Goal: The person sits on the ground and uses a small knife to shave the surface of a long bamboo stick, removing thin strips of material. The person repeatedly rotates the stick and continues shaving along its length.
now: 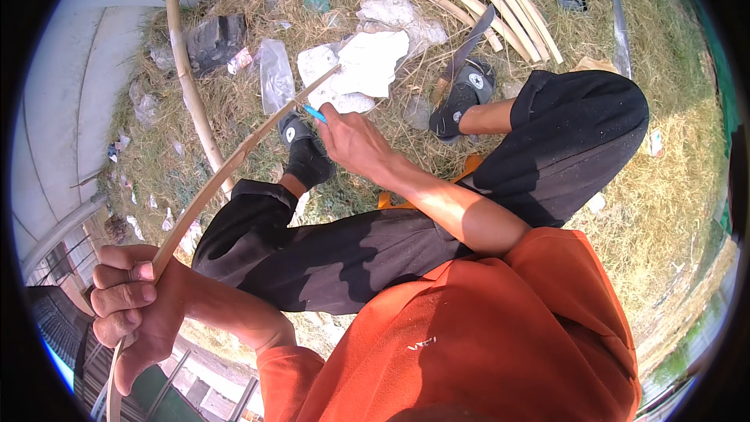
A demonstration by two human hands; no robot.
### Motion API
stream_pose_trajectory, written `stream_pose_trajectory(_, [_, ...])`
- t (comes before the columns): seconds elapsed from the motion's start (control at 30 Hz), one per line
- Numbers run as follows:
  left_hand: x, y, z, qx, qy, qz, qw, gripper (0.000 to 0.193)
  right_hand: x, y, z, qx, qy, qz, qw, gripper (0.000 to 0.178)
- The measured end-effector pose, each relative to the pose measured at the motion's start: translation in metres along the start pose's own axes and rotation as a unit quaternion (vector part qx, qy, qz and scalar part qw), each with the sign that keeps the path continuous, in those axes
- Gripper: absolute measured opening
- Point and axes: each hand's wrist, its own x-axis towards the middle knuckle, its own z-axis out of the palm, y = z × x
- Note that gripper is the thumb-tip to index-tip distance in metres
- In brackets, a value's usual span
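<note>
My left hand (129, 309), at the lower left, is closed around a long, thin wooden strip (234, 158). The strip runs up and away to the right, and its far end lies over a white stone slab. Near that far end, my right hand (348, 141) is closed on a slim blue object (314, 113), whose tip meets the strip's edge. Most of the blue object is hidden in my fingers, so its exact kind does not show.
Pale stone chunks (371, 59) lie between my feet. A dark flat blade (471, 43) rests beside my right shoe (462, 105). Beyond are several pale poles (500, 0), with another pole (191, 86) to the left. A clear plastic bag (275, 74) lies on dry grass near a white wall (70, 109).
</note>
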Motion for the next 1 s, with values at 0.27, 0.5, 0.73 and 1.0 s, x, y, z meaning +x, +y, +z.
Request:
stream_pose_trajectory(0.27, [0.004, 0.004, 0.012, 0.013, -0.009, 0.041, 0.999, 0.071, 0.021, 0.041, -0.013, -0.095, -0.017, 0.122, 0.988, 0.023])
stream_pose_trajectory(0.5, [0.001, 0.016, 0.016, -0.032, 0.005, 0.069, 0.997, 0.063, -0.006, 0.028, -0.023, -0.030, 0.015, -0.007, 0.999, 0.024])
stream_pose_trajectory(0.73, [-0.005, 0.006, 0.017, -0.021, 0.016, 0.036, 0.999, 0.066, -0.007, 0.040, -0.016, -0.072, 0.000, 0.020, 0.997, 0.022])
stream_pose_trajectory(1.0, [-0.007, 0.010, 0.008, -0.036, 0.059, 0.000, 0.998, 0.069, -0.001, 0.050, -0.021, -0.066, 0.008, 0.047, 0.997, 0.022])
